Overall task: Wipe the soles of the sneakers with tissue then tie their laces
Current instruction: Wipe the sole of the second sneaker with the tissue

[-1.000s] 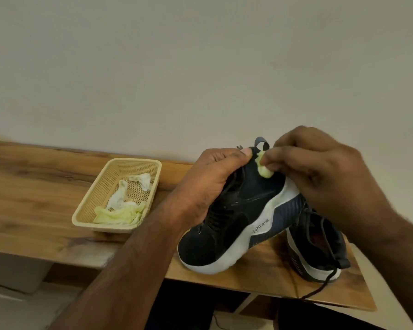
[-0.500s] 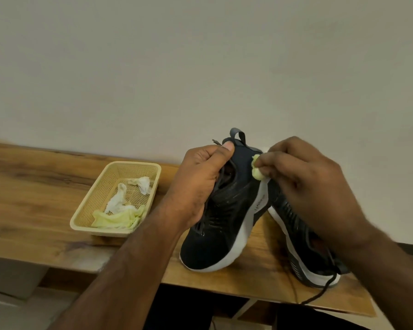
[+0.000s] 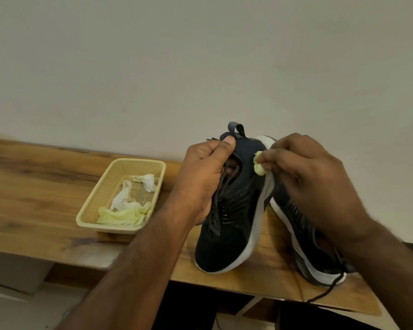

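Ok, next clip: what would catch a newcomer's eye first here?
The dark sneaker stood toe-down at the wooden bench's front edge, gripped at its collar by the left hand. The right hand pinches a yellow-green tissue wad against its heel. Left of it, a cream basket holds crumpled tissues; the second sneaker lies to the right.

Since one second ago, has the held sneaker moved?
Yes. The held sneaker has tipped more upright on its toe, its heel swinging left toward the basket.

Two bare forearms, no sleeves, left hand (image 3: pixel 204 177), right hand (image 3: pixel 312 177), short nails
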